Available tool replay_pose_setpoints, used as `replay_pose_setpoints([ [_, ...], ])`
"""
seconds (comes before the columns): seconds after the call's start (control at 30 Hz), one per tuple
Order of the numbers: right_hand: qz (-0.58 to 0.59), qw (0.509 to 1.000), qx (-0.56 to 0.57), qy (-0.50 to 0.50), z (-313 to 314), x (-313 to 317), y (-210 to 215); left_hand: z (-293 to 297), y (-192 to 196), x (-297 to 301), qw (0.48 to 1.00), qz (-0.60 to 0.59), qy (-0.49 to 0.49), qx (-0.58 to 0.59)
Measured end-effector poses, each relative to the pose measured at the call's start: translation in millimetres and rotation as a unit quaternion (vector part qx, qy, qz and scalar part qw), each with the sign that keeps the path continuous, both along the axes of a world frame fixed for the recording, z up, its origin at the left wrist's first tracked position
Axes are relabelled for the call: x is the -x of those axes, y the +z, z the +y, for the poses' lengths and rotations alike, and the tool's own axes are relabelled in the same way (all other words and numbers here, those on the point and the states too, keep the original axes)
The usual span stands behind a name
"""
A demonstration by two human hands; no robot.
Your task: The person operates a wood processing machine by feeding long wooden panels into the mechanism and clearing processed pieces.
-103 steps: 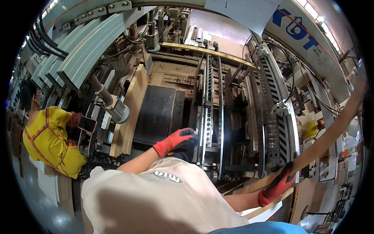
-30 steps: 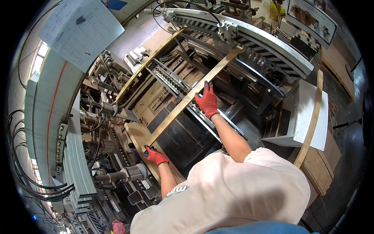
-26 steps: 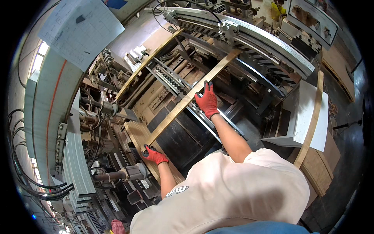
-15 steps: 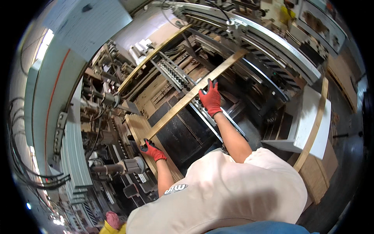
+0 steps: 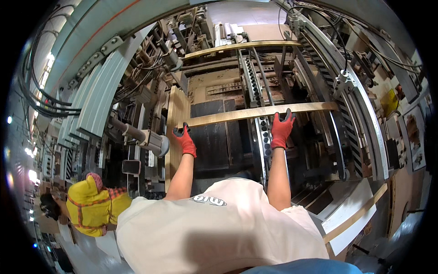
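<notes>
A long, narrow wooden strip (image 5: pixel 246 113) lies crosswise over the machine in front of me. Red gloves with dark fingers cover both my hands. My right hand (image 5: pixel 281 130) is at the strip's near edge, right of its middle. Its thumb and fingers are spread, with the fingertips at the wood. Close to the strip's left end is my left hand (image 5: pixel 185 140), thumb and forefinger apart beside the edge. That end rests by a stack of similar wooden strips (image 5: pixel 172 153). The strip's right end meets a dark side rail (image 5: pixel 338 146).
Another wooden strip (image 5: pixel 242 45) spans the machine's far side. A roller track (image 5: pixel 264 137) runs under the near strip. A cylinder-shaped machine part (image 5: pixel 155 143) juts in at left. A person in yellow (image 5: pixel 93 205) is at lower left; a white panel (image 5: pixel 349 219) lies at lower right.
My view has swung to the left, so the machine now appears squarer to me and the yellow-clad person shows more. Both hands remain beside the near strip.
</notes>
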State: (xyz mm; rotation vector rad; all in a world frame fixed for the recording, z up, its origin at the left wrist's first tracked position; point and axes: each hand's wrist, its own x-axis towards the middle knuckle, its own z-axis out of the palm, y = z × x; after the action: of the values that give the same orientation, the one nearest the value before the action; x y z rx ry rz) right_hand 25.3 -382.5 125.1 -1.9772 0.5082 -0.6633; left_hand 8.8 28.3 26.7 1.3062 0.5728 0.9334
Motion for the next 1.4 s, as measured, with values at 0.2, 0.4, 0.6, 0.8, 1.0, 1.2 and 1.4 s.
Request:
replay_pose_setpoints([
  [0.2,0.018,1.0,-0.006,-0.002,-3.3,0.0,-1.6,-7.4,-6.0,-5.0,0.999,-0.028,-0.01,0.023],
  [0.4,0.014,1.0,0.004,0.0,-6.3,-0.9,-6.0,-4.4,-5.8,-6.3,0.999,-0.034,-0.011,0.024],
  [0.6,0.012,1.0,0.0,0.004,-4.9,0.3,-3.8,-9.0,6.5,0.9,0.999,-0.028,-0.02,0.015],
  [0.8,0.01,1.0,-0.008,0.002,-4.3,1.5,-1.3,-17.3,19.2,1.7,0.999,-0.035,-0.001,0.005],
  [1.0,0.002,1.0,-0.002,0.0,-5.6,-0.6,-6.4,-14.1,14.3,0.3,1.0,-0.026,-0.01,0.01],
  [1.2,-0.014,0.999,0.027,-0.012,-2.7,3.5,-2.5,-14.7,3.5,6.2,1.0,0.019,-0.015,-0.008],
  [1.4,0.002,0.999,0.038,-0.007,3.8,5.3,3.6,0.9,-8.8,3.1,0.994,-0.002,-0.028,0.11],
])
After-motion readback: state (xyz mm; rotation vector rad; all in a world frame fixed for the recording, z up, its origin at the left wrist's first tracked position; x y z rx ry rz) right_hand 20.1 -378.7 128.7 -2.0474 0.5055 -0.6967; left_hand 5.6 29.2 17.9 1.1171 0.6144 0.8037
